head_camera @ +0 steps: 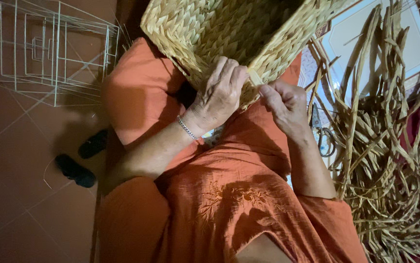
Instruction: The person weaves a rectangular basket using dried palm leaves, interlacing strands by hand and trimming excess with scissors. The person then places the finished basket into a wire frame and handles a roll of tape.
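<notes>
A large woven straw basket rests on my lap, its corner pointing toward me. My left hand, with a silver bracelet on the wrist, presses against the basket's lower corner, fingers curled over the weave. My right hand pinches a pale flat straw strand right at that corner, between thumb and fingers. The two hands are almost touching. I wear an orange dress that fills the lower middle of the view.
A big pile of loose dried straw strips lies on the right. Scissors lie at its edge near my right wrist. A white wire frame stands at the upper left on the reddish tiled floor, with dark sandals below it.
</notes>
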